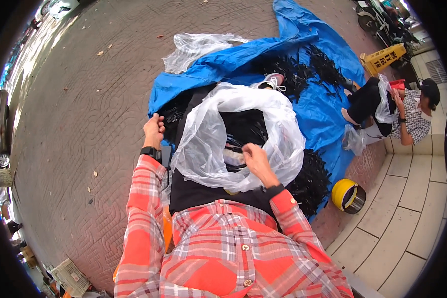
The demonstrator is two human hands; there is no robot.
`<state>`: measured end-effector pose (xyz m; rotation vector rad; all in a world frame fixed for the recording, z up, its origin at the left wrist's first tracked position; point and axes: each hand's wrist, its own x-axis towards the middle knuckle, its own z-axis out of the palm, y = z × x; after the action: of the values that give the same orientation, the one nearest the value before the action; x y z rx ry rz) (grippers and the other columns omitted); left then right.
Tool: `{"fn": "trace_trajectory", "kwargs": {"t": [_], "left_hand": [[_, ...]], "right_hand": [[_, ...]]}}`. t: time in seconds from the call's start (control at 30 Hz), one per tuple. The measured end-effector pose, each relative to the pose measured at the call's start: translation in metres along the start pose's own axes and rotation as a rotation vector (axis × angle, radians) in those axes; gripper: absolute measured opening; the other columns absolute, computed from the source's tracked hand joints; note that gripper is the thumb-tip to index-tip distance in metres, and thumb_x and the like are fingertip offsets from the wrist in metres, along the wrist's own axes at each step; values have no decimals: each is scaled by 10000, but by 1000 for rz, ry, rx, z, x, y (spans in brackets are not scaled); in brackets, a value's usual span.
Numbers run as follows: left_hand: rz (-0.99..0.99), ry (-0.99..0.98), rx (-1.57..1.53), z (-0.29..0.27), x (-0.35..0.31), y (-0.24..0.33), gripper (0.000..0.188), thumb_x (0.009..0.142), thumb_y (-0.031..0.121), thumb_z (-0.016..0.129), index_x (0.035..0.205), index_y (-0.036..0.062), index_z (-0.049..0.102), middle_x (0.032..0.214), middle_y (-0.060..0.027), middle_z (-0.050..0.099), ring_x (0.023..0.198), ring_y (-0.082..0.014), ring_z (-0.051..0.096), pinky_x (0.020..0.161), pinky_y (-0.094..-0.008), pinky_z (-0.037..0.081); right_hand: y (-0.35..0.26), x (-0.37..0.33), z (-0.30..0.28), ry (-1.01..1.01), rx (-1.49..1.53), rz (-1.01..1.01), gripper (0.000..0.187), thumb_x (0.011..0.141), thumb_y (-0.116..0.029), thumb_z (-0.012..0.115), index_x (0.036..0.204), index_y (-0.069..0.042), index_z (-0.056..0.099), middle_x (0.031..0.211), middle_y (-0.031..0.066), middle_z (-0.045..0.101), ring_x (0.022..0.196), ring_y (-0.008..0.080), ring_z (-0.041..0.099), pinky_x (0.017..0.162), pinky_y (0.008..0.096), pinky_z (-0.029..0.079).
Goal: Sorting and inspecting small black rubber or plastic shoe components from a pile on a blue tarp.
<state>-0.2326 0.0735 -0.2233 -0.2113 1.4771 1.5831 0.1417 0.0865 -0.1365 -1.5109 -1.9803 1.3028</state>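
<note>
A clear plastic bag [198, 154] sits open on my lap, its rim rolled outward. Inside it lie many thin black strips [243, 126] and a pale bundle [233, 158]. Over the bag's mouth, my right hand [256, 159] is closed, with its fingertips near the pale bundle; what it holds is too small to make out. My left hand [154, 128] is also closed, left of the bag, beside black strips [173, 115] at the blue tarp's edge. Whatever is between its fingers cannot be made out.
A blue tarp [328, 114] with heaps of black strips [308, 181] spreads ahead and right. Another clear bag [184, 52] lies beyond. A person [402, 107] sits at the right, near a yellow sign [383, 58]. A yellow tape roll [343, 194] lies by the tiled step [382, 213].
</note>
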Motion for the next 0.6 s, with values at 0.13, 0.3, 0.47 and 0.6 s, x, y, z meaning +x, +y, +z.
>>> {"fn": "trace_trajectory", "kwargs": {"t": [0.13,0.3,0.47,0.6], "left_hand": [[-58,-321,-151,2,-49,28,215,862,116,545,1019,-30,540,836,-83,579,588,-91,455,445,-200,342],[-72,-461,-31,4,-150,64,216,839,42,523,1041,-35,536,872,-100,584,617,-94,482,462,-191,362],[-200,-638,-26,23,-218,44,200,818,2,524,1011,-35,561,886,-111,580,636,-95,514,470,-165,364],[-363,-750,17,49,-247,11,246,822,20,561,1066,-10,547,876,-111,605,684,-118,573,503,-176,422]], "right_hand": [[14,19,24,-11,-500,-209,181,716,-23,534,896,-12,549,873,148,548,851,316,550,705,401,454],[23,23,34,-95,-851,-351,223,695,-39,562,912,-47,513,924,136,510,887,319,505,729,426,443],[13,19,14,-102,-426,-48,197,688,12,522,882,-25,521,822,171,562,777,325,567,685,432,465],[-13,1,-26,-334,524,213,266,793,2,472,1055,-9,519,796,119,581,691,206,604,600,331,504]]}}
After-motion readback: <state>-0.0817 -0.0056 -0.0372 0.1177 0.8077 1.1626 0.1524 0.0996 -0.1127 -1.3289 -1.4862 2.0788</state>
